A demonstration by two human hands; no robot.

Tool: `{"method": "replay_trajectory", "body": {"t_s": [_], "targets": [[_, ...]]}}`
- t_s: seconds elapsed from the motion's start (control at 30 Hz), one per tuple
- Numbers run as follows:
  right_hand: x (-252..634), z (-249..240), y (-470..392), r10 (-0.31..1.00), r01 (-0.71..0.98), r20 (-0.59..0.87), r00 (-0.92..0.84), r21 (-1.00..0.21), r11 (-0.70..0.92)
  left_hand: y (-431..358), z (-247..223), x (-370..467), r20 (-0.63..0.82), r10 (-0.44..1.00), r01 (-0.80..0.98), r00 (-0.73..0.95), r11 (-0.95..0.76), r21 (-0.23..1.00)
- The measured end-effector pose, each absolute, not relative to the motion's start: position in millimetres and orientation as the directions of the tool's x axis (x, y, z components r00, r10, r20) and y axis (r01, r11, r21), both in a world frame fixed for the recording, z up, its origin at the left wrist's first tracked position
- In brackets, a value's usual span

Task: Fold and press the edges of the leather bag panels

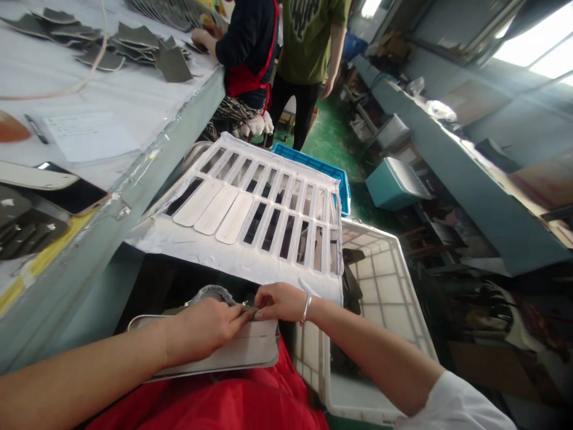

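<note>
My left hand (203,329) and my right hand (282,301) meet above my lap, fingers closed in a pinch. Between the fingertips shows a bit of dark grey-green sheet material (249,312); most of it is hidden. Below them, a pale flat panel with rounded corners (250,353) lies across my red apron (215,400), and my left forearm covers part of it. Just beyond my hands stands a white cloth-covered rack with rows of slots (188,239). Three pale rounded strips (210,212) lie side by side over its slots.
A white plastic crate (380,286) with dark pieces stands right of the rack, a blue crate (313,164) behind it. On the left table (152,101) lie stacked grey pieces (134,45), paper (89,134) and a phone (67,190). Two people are at the far end.
</note>
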State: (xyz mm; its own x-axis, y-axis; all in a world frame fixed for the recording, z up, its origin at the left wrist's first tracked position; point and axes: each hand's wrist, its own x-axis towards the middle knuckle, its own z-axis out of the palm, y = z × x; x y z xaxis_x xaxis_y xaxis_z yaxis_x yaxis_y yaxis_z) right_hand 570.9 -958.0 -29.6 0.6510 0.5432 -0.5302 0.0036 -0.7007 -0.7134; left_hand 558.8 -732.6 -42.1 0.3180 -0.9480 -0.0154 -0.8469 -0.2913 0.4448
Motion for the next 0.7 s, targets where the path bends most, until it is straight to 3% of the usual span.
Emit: {"method": "replay_trajectory", "body": {"t_s": [0.23, 0.7], "targets": [[577, -42, -948, 0.656, -0.168, -0.568, 0.497, -0.805, -0.569, -712, -35, 566, -0.064, -0.962, -0.809, 0.264, -0.257, 0.529], [589, -36, -903, 0.722, -0.071, -0.557, 0.41, -0.809, -0.583, -644, -41, 566, -0.114, -0.932, -0.734, 0.344, -0.342, 0.587]]}}
